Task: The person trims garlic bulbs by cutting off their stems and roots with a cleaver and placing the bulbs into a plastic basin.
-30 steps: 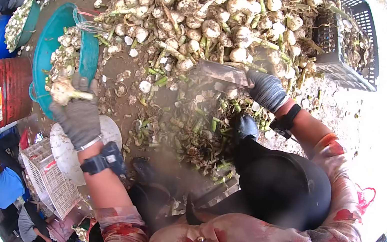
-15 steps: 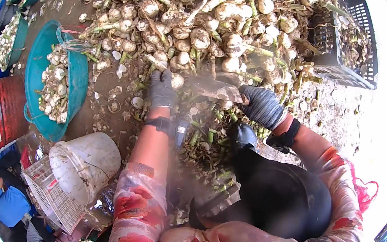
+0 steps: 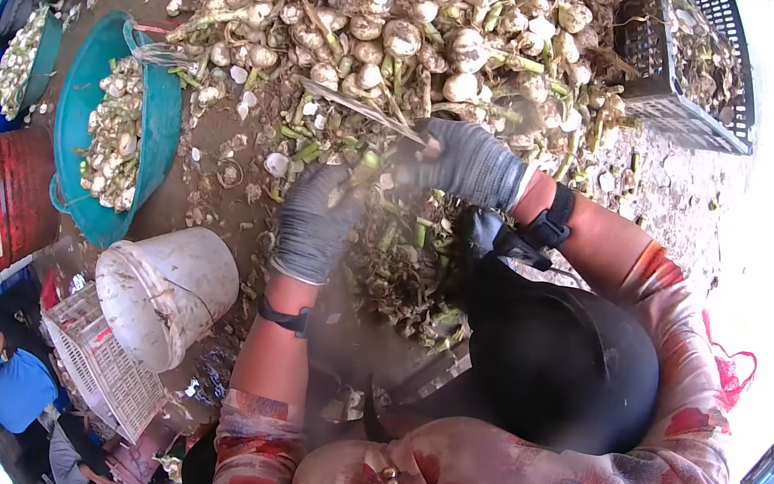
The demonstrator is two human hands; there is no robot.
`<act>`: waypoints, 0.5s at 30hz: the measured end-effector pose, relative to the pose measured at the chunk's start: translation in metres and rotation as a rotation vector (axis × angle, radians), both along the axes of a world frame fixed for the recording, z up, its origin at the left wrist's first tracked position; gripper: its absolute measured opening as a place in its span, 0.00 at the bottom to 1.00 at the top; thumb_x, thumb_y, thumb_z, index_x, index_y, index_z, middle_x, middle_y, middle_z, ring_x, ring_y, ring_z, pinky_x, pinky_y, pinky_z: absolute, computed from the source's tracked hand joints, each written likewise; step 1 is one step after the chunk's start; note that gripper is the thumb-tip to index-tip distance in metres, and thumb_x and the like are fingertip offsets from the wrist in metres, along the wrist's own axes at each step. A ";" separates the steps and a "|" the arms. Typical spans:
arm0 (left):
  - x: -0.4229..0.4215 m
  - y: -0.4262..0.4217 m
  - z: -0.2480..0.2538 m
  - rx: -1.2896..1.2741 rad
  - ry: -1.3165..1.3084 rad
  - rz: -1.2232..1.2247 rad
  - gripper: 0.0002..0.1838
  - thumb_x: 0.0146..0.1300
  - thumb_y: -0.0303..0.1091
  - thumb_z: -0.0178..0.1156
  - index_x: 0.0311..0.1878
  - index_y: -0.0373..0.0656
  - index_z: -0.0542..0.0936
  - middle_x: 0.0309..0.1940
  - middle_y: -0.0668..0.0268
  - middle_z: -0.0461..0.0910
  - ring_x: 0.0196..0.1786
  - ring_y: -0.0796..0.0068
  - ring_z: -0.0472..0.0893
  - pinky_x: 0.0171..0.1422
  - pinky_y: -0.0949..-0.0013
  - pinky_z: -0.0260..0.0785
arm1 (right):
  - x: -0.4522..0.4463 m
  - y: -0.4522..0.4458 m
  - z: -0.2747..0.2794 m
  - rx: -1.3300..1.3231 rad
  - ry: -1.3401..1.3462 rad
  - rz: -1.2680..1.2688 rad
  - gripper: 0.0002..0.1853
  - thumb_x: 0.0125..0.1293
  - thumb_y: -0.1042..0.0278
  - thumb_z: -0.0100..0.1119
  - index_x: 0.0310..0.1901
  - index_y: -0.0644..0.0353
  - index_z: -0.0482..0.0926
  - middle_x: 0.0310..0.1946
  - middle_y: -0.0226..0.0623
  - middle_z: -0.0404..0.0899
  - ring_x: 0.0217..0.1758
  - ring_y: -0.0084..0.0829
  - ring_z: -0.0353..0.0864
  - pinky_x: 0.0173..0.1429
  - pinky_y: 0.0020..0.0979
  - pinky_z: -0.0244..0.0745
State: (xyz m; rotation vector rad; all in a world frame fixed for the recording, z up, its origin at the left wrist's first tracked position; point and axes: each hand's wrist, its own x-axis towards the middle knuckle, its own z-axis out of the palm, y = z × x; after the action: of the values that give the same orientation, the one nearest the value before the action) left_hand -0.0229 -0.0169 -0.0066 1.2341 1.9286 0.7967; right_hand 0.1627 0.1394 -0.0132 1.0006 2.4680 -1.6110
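My left hand point(image 3: 318, 219), in a grey knit glove, is closed round a garlic bulb, mostly hidden by the fingers; its green stalk point(image 3: 368, 170) sticks out towards my other hand. A knife point(image 3: 359, 110) is gripped in my right hand point(image 3: 472, 162), also gloved, its blade pointing left over the near edge of the garlic heap. The stalk is close below the right fingers; whether they touch it is blurred. Cut green stalks point(image 3: 403, 270) and roots lie on the ground between my arms. A large pile of garlic bulbs point(image 3: 404, 37) spreads ahead of both hands.
Left of me stands a teal tub point(image 3: 81, 128) part-filled with garlic, then a white bucket point(image 3: 184, 276) on its side on a pale crate point(image 3: 118, 372). A dark crate point(image 3: 693, 129) holds scraps at the right. A person in blue point(image 3: 20, 387) is at lower left.
My left hand has drawn back from the heap towards me with a garlic bulb. The right hand has moved left with the knife, whose blade now tilts up to the left.
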 end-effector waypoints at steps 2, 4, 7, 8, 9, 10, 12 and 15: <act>0.010 0.018 0.006 0.122 0.149 -0.096 0.19 0.62 0.35 0.65 0.54 0.36 0.77 0.45 0.63 0.78 0.52 0.71 0.76 0.56 0.67 0.70 | -0.019 -0.005 0.004 -0.145 0.263 -0.064 0.25 0.60 0.42 0.65 0.37 0.61 0.79 0.26 0.45 0.78 0.32 0.41 0.79 0.40 0.39 0.75; 0.025 0.012 0.006 0.226 -0.166 0.123 0.22 0.63 0.37 0.65 0.56 0.36 0.75 0.47 0.62 0.78 0.52 0.70 0.76 0.56 0.67 0.70 | -0.019 -0.005 -0.004 -0.176 0.291 -0.142 0.25 0.62 0.42 0.64 0.36 0.61 0.78 0.24 0.42 0.78 0.29 0.38 0.78 0.37 0.37 0.74; 0.009 0.015 -0.015 0.339 -0.607 0.175 0.31 0.63 0.47 0.65 0.62 0.38 0.68 0.53 0.60 0.74 0.52 0.66 0.77 0.56 0.66 0.70 | -0.019 0.002 0.002 -0.150 0.213 -0.290 0.22 0.65 0.44 0.61 0.37 0.60 0.78 0.22 0.34 0.79 0.21 0.27 0.77 0.26 0.29 0.72; 0.006 0.019 -0.021 0.151 -0.399 0.135 0.32 0.63 0.50 0.64 0.62 0.39 0.67 0.55 0.61 0.73 0.53 0.67 0.77 0.56 0.65 0.71 | -0.018 0.002 0.009 -0.376 0.065 -0.307 0.20 0.67 0.48 0.59 0.38 0.61 0.78 0.25 0.35 0.80 0.25 0.26 0.78 0.30 0.30 0.73; 0.005 0.020 -0.027 0.054 -0.297 0.113 0.33 0.62 0.52 0.64 0.62 0.39 0.67 0.55 0.61 0.72 0.53 0.67 0.77 0.56 0.65 0.71 | -0.018 0.001 0.011 -0.599 -0.086 -0.326 0.18 0.69 0.52 0.57 0.40 0.62 0.78 0.28 0.35 0.81 0.30 0.25 0.80 0.33 0.31 0.75; 0.004 0.021 -0.032 -0.043 -0.195 0.084 0.34 0.62 0.54 0.64 0.62 0.40 0.67 0.56 0.61 0.72 0.53 0.67 0.77 0.57 0.64 0.72 | -0.018 -0.001 0.009 -0.510 -0.091 -0.266 0.19 0.68 0.50 0.58 0.42 0.61 0.79 0.32 0.37 0.82 0.33 0.29 0.81 0.38 0.32 0.76; 0.004 0.020 -0.041 0.065 -0.544 0.120 0.36 0.60 0.55 0.66 0.62 0.40 0.67 0.56 0.61 0.73 0.54 0.68 0.76 0.57 0.63 0.73 | -0.010 -0.011 -0.030 -0.283 0.111 -0.230 0.19 0.67 0.50 0.59 0.40 0.61 0.78 0.29 0.40 0.81 0.31 0.34 0.80 0.37 0.35 0.76; 0.016 0.027 -0.024 0.206 -0.750 0.245 0.40 0.57 0.57 0.68 0.63 0.38 0.67 0.55 0.60 0.73 0.57 0.68 0.75 0.60 0.63 0.72 | 0.010 -0.003 -0.019 -0.089 0.262 -0.174 0.17 0.63 0.52 0.62 0.40 0.59 0.77 0.32 0.48 0.79 0.39 0.49 0.80 0.44 0.43 0.76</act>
State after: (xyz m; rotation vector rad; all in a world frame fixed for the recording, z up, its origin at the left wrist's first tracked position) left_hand -0.0073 0.0100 -0.0301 0.6547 1.4016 1.3791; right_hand 0.1731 0.1362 -0.0326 1.0817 2.4981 -2.0054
